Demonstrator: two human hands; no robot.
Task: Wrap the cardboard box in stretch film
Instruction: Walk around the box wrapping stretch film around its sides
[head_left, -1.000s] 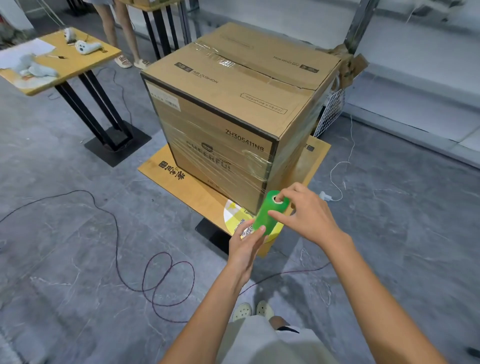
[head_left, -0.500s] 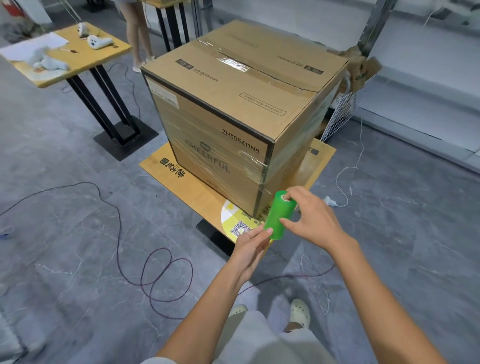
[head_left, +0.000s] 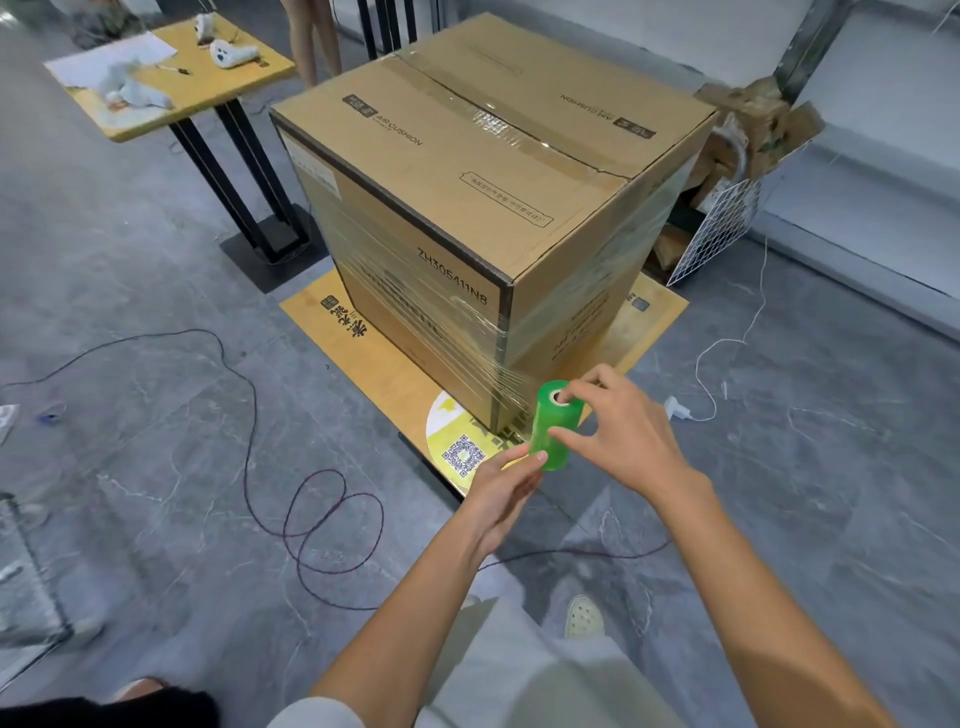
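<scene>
- Since the earlier frames, the stretch film roll (head_left: 551, 426) has passed the near bottom corner of the cardboard box (head_left: 467, 208) and now stands just beside the right-hand wall. The viewpoint has swung round with it.
- Cardboard box: sits on a low yellow tabletop (head_left: 363, 358), lid seam taped. Film bands show on both visible walls; the top face carries no film.
- Film web (head_left: 511, 387): drawn taut from the roll to the near corner edge, streaked with tension lines.
- Roll: near upright, low against the box, its top end open to view.
- Right hand (head_left: 623, 431): grasps the roll, one finger over the top end at the core, thumb on the wall.
- Left hand (head_left: 506, 486): holds the lower end, thumb tip on the green wall; the fingers beneath are hidden.
- Assessment: the step in hand appears to be carrying the web along the right wall.
- Recommendation: keep the roll upright and close to the cardboard and let it turn between the two end grips. Pull steadily so the web lies flat, and overlap the band already laid.
- Hazards: a looped cable (head_left: 311, 509) lies on the floor by the feet. A white plug (head_left: 678, 410) lies in the likely walking path. A wire basket (head_left: 717, 234) stands close behind the far right corner, so the passage there looks tight.
</scene>
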